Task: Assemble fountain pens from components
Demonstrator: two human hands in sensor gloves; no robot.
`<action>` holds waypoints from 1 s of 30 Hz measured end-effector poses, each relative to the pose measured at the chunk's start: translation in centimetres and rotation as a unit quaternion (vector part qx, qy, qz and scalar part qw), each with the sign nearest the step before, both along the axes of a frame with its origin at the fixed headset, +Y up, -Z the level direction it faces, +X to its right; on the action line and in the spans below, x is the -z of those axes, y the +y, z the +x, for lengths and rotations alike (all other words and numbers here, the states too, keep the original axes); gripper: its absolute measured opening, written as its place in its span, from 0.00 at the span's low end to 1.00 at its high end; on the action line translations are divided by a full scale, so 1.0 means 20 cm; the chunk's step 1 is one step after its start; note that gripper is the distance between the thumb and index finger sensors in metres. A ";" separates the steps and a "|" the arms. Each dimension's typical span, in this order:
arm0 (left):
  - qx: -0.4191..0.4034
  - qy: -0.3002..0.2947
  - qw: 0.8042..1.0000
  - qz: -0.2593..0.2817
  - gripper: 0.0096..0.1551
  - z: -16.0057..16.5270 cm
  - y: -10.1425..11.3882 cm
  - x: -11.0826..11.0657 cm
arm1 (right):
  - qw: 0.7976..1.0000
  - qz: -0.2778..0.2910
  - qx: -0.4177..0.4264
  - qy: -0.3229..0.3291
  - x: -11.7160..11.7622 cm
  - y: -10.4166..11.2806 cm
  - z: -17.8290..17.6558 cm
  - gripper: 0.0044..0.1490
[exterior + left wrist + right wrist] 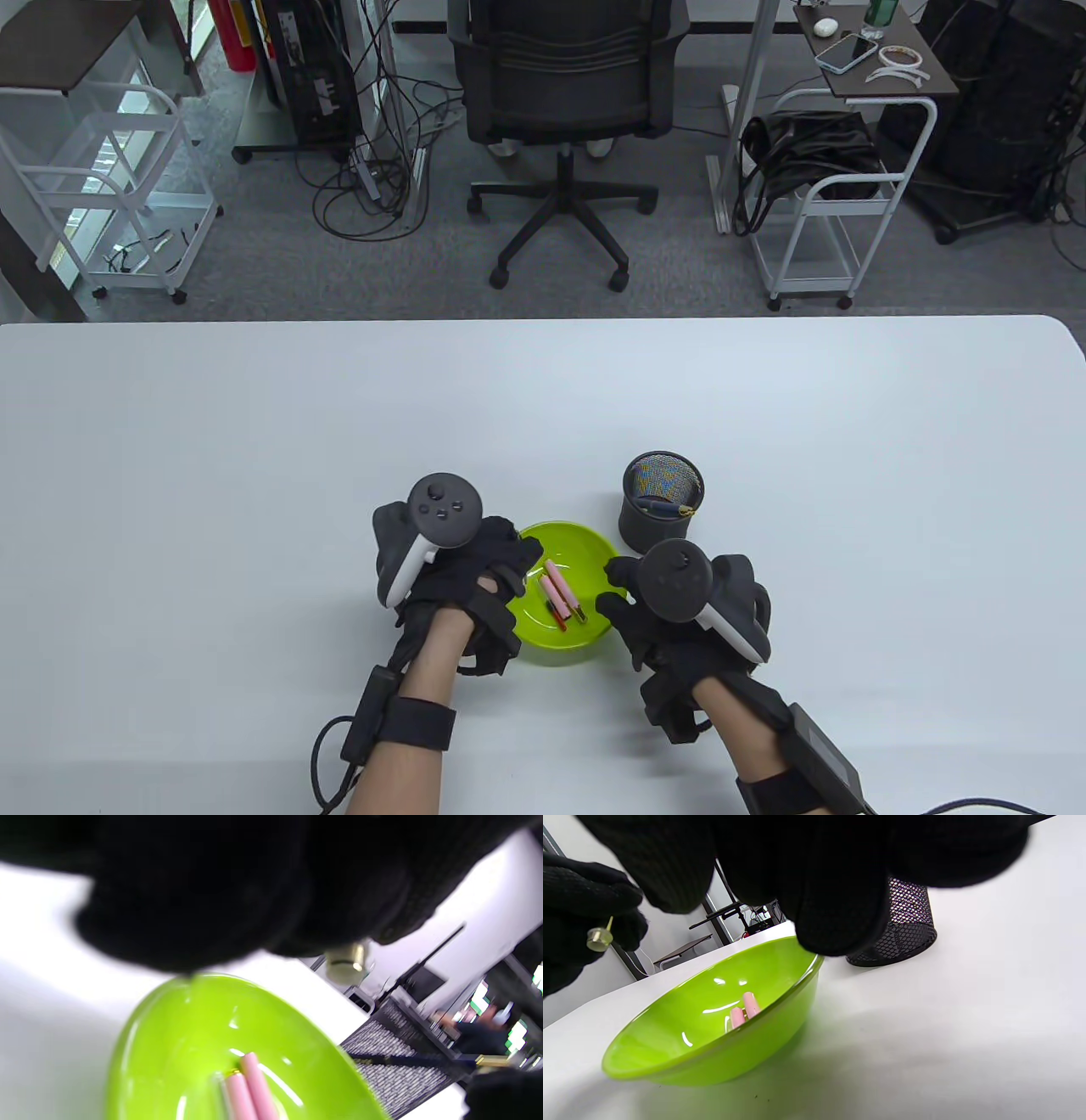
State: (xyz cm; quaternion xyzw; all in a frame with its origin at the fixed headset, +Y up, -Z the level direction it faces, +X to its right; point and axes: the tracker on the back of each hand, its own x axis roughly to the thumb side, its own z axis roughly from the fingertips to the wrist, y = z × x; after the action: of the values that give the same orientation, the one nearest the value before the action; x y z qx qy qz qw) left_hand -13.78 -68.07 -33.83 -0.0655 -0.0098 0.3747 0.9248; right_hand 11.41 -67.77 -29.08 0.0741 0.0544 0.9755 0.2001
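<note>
Now: left hand [462, 564] pinches small brass-coloured pen fitting [599, 938] over shallow lime-green plastic bowl [585, 645].
Pink pen barrels [558, 589] lie mid-bowl, long axis toward table's far edge, between both hands; right hand [670, 611] at bowl's right rim, fingers curled, grasping nothing visible.

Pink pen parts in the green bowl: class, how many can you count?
2. Both pink pen parts lie side by side near the middle of the green bowl, between the left hand and right hand; others may be hidden.
</note>
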 end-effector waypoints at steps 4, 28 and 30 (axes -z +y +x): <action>-0.108 0.027 0.994 0.009 0.22 -0.08 -0.05 -0.03 | 1.000 0.013 -0.005 0.009 -0.02 0.01 -0.02 0.28; -0.202 0.108 0.972 0.051 0.23 -0.30 -0.03 -0.10 | 0.985 -0.073 -0.111 0.107 0.12 -0.02 -0.42 0.27; -0.219 0.121 0.967 0.051 0.22 -0.34 -0.03 -0.11 | 0.985 -0.079 -0.124 0.094 0.15 -0.04 -0.46 0.27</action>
State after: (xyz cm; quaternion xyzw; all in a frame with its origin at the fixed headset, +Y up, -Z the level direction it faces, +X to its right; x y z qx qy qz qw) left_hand -20.56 -68.64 -31.69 0.0316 0.0690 0.5725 0.8164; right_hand 2.26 -68.53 -32.00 0.1421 0.1588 0.9740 0.0767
